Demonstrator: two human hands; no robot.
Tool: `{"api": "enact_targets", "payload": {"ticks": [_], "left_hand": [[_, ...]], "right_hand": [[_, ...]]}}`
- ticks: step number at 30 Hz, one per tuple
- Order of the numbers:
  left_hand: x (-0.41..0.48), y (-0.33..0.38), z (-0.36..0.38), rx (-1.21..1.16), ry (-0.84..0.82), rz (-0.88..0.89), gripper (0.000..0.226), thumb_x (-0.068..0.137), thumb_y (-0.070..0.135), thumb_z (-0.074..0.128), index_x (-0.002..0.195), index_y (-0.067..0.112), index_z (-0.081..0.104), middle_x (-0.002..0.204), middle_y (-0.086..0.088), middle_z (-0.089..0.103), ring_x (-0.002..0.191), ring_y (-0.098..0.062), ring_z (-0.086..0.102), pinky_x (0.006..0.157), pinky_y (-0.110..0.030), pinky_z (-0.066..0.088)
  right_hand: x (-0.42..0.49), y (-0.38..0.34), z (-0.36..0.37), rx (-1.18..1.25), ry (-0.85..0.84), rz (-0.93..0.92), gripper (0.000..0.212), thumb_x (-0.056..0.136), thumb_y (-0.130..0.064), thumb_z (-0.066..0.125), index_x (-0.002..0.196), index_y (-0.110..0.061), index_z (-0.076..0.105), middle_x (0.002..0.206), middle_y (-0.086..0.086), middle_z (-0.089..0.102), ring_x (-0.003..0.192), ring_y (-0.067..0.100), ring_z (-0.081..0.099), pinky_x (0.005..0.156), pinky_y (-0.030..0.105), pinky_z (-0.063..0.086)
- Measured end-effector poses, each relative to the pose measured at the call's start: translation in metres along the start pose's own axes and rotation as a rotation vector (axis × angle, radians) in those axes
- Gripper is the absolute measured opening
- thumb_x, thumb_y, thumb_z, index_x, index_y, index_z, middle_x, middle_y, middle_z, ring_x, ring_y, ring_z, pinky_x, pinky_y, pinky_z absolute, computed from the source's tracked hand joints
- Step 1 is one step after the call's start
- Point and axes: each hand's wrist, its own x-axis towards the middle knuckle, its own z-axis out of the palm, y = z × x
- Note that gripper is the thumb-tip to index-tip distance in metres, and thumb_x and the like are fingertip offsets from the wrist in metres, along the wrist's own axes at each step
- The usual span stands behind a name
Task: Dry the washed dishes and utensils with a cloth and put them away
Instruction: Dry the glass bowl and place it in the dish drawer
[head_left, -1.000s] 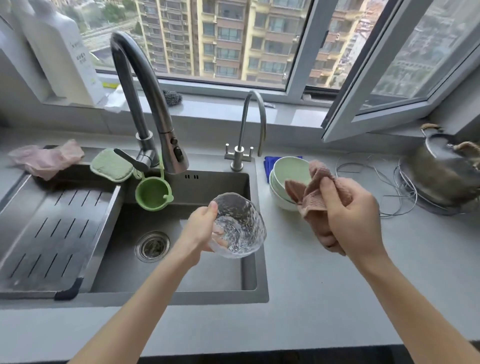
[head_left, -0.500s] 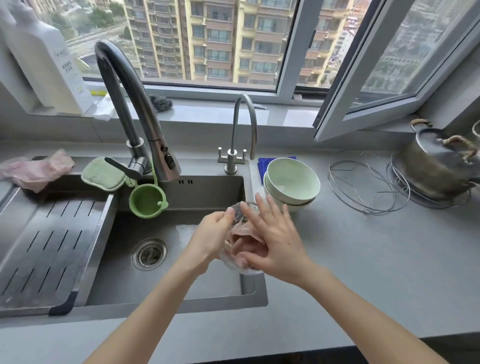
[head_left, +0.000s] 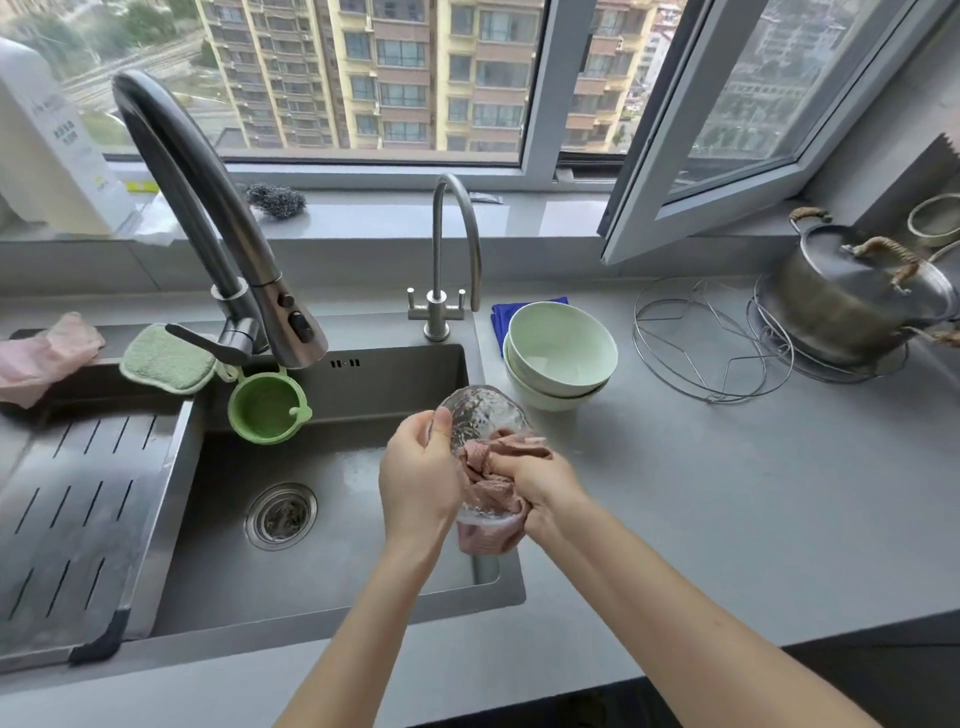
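Right hand (head_left: 540, 480) now bunched around pink cloth (head_left: 488, 493) inside glass bowl (head_left: 480, 421), fingers no longer spread; left hand (head_left: 418, 475) grips bowl rim, frame centre.

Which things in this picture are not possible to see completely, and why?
Head view:
- Right hand: its fingers are buried in the pink cloth inside the glass bowl.
- Blue cloth: mostly behind the stacked green bowls.
- White bottle: cut by the left edge; label too small to read.
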Motion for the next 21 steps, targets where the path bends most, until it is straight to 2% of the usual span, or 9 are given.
{"api": "enact_targets", "payload": {"ticks": [2,4,5,8,11,14,15,17,21], "left_hand": [[-0.012,-0.001,0.013,-0.029,0.099,-0.013,0.03,0.098,0.031,0.043,0.109,0.011,0.063,0.097,-0.002,0.068,0.101,-0.024,0.062,0.085,-0.034,0.046],[-0.026,-0.008,0.023,-0.08,0.13,-0.039,0.037,0.099,0.033,0.04,0.125,0.012,0.053,0.121,-0.002,0.062,0.115,-0.017,0.055,0.092,-0.026,0.041],[-0.03,-0.013,0.024,-0.102,0.079,-0.047,0.04,0.098,0.039,0.038,0.128,0.015,0.05,0.125,-0.003,0.06,0.117,-0.018,0.054,0.096,-0.029,0.042],[-0.018,-0.017,0.011,-0.244,-0.294,-0.206,0.044,0.086,0.055,0.045,0.116,0.022,0.047,0.112,-0.01,0.061,0.1,-0.025,0.063,0.094,-0.048,0.049],[0.012,0.007,-0.013,-0.204,-0.614,-0.315,0.05,0.075,0.053,0.051,0.109,0.017,0.051,0.083,-0.014,0.06,0.068,-0.025,0.061,0.067,-0.037,0.055],[0.025,0.025,-0.019,0.032,-0.841,-0.207,0.043,0.088,0.049,0.053,0.116,0.016,0.053,0.081,-0.016,0.062,0.069,-0.028,0.061,0.064,-0.038,0.056],[0.023,0.028,-0.017,0.063,-0.861,-0.18,0.035,0.093,0.044,0.05,0.115,0.017,0.055,0.081,-0.017,0.062,0.07,-0.029,0.061,0.064,-0.039,0.056],[0.015,0.033,-0.008,0.072,-0.754,-0.137,0.023,0.098,0.035,0.044,0.108,0.02,0.058,0.074,-0.017,0.061,0.064,-0.028,0.059,0.063,-0.039,0.055],[-0.001,0.034,0.012,-0.056,-0.487,-0.129,0.019,0.098,0.03,0.045,0.086,0.027,0.059,0.063,-0.012,0.055,0.051,-0.025,0.052,0.054,-0.033,0.048]], "right_hand": [[-0.005,0.009,0.003,0.138,0.01,0.096,0.021,0.08,0.01,0.066,0.096,-0.003,0.065,0.072,0.018,0.068,0.044,0.024,0.064,0.038,0.032,0.051],[-0.011,0.01,0.002,0.187,0.1,0.104,0.019,0.079,0.009,0.066,0.093,-0.003,0.064,0.06,0.013,0.064,0.032,0.019,0.057,0.031,0.023,0.043],[-0.014,0.008,-0.001,0.168,0.148,0.071,0.02,0.077,0.011,0.067,0.093,-0.001,0.066,0.064,0.013,0.066,0.034,0.019,0.058,0.033,0.024,0.045],[-0.023,-0.003,-0.018,-0.021,0.158,-0.128,0.034,0.07,0.014,0.07,0.095,-0.008,0.067,0.082,0.012,0.072,0.056,0.022,0.068,0.05,0.034,0.054],[-0.035,-0.016,-0.032,-0.414,0.074,-0.339,0.041,0.066,0.008,0.072,0.095,-0.019,0.061,0.096,0.006,0.071,0.08,0.022,0.069,0.058,0.034,0.057],[-0.043,-0.037,-0.038,-0.797,0.019,-0.554,0.043,0.067,-0.009,0.075,0.101,-0.028,0.057,0.097,-0.005,0.07,0.093,0.016,0.066,0.077,0.035,0.054],[-0.044,-0.043,-0.04,-0.87,0.009,-0.597,0.046,0.067,-0.013,0.077,0.107,-0.027,0.058,0.098,-0.004,0.07,0.095,0.016,0.065,0.084,0.035,0.053],[-0.042,-0.052,-0.041,-0.865,0.02,-0.62,0.051,0.066,-0.016,0.08,0.11,-0.023,0.057,0.096,-0.004,0.069,0.095,0.016,0.065,0.086,0.033,0.052],[-0.038,-0.05,-0.041,-0.559,0.14,-0.521,0.062,0.059,-0.016,0.086,0.111,-0.019,0.052,0.099,-0.001,0.068,0.091,0.014,0.066,0.086,0.037,0.053]]}}
